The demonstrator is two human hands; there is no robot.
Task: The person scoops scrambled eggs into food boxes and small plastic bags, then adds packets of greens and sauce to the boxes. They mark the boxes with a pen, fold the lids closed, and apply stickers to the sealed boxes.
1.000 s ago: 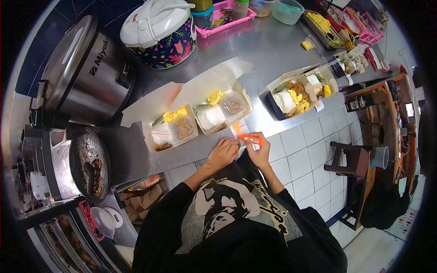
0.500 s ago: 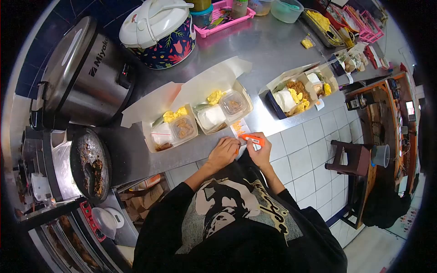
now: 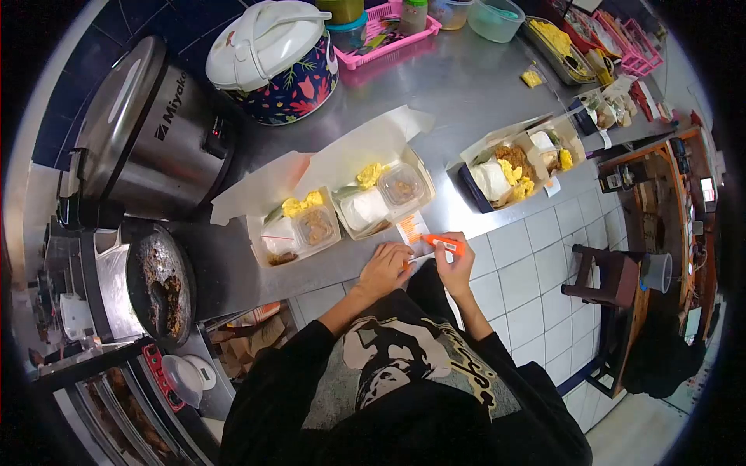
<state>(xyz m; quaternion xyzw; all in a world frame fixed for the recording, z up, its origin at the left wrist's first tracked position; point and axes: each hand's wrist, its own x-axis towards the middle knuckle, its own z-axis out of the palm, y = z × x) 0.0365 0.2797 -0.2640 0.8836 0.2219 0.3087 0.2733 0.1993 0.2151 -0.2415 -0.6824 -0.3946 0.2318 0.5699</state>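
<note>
My right hand [image 3: 457, 268] is closed around an orange marker [image 3: 443, 244], its tip pointing left at a printed paper slip [image 3: 412, 227]. The slip lies at the counter's front edge. My left hand [image 3: 386, 269] rests by the slip's lower end, fingers curled, with a small orange cap [image 3: 407, 265] partly showing at the fingertips. Just beyond the hands stands an open paper box [image 3: 359, 225] holding wrapped white food, yellow egg-like pieces and a clear lidded cup [image 3: 401, 183]. Left of it is a similar open box [image 3: 297, 254] with its own clear cup [image 3: 317, 225].
On the steel counter [image 3: 373, 97] stand another filled box [image 3: 477, 186] to the right, a floral rice container [image 3: 286, 85], a large steel cooker [image 3: 167, 147] and a pink basket [image 3: 396, 43]. A black pan [image 3: 180, 268] sits left; a brown stool [image 3: 614, 281] stands right.
The marker and my right hand have shifted slightly right over the slip. My left hand stays by the slip. The whole view has tilted a little, so the counter sits lower.
</note>
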